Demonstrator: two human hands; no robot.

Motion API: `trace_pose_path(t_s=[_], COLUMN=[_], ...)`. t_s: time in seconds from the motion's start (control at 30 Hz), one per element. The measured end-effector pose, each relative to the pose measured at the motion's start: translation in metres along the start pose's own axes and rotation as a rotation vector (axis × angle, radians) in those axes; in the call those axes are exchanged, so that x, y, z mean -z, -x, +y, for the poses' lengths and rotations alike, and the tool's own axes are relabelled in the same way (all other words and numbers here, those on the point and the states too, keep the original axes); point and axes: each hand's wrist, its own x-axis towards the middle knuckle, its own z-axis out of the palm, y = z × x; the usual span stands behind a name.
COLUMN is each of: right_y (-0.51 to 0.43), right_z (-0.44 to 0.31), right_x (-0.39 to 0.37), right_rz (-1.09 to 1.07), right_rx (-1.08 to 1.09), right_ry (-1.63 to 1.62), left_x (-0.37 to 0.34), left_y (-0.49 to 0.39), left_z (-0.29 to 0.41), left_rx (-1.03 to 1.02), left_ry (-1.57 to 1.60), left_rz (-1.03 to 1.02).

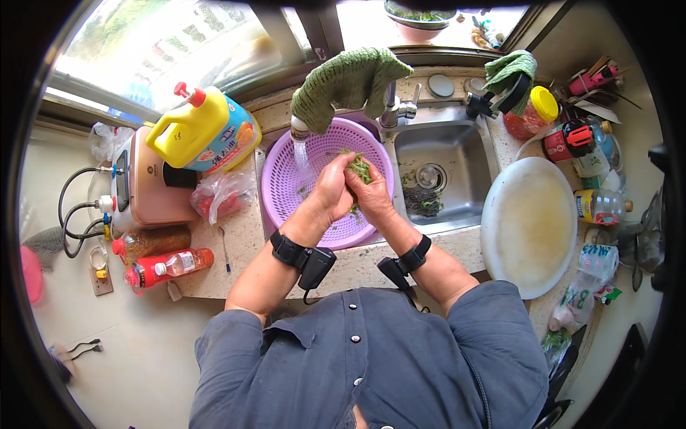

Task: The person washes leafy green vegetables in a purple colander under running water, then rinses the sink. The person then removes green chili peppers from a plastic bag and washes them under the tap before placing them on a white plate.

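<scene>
Over a purple plastic colander (278, 177) both my hands meet around a bunch of leafy greens (360, 170). My left hand (333, 185) presses against its left side, while my right hand (373, 187) closes on it from the right. Water runs from the faucet spout (299, 128) into the colander, left of my hands. A green knitted cloth (348, 80) is draped over the faucet. Bits of green lie in the colander. In the steel sink basin (461, 177) to the right, dark roots and scraps (423, 201) rest beside the drain strainer (430, 176).
A round white cutting board (528, 228) lies at the right. On the left stand a yellow detergent jug (203, 128), a plastic bag (222, 195), a pink-gold appliance (153, 182) and several bottles (171, 268). Bottles and a yellow-lidded jar (530, 112) line the far right.
</scene>
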Motion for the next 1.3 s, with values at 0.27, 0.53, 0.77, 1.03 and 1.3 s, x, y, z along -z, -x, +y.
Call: trace_pose_path(t_s=[0.27, 0.53, 0.77, 1.03, 1.3], right_y=[-0.008, -0.013, -0.065, -0.233, -0.423], right_z=[-0.065, -0.135, -0.220, -0.335, -0.384], right_x=[0.049, 0.044, 0.034, 0.008, 0.037], right_rz=[0.000, -0.043, -0.073, -0.032, 0.542], right_rx=[-0.203, -0.138, 0.059, 0.316, 0.852], right_ry=[-0.439, -0.578, -0.395, -0.111, 1.249], left_x=[-0.040, 0.020, 0.081, 0.122, 0.146], left_y=[0.045, 0.044, 0.039, 0.029, 0.011], left_z=[0.027, 0.054, 0.053, 0.068, 0.072], left_rx=[0.043, -0.019, 0.037, 0.011, 0.011], left_ry=[-0.197, 0.001, 0.019, 0.059, 0.067], left_rz=[-0.090, -0.100, 0.047, 0.140, 0.265])
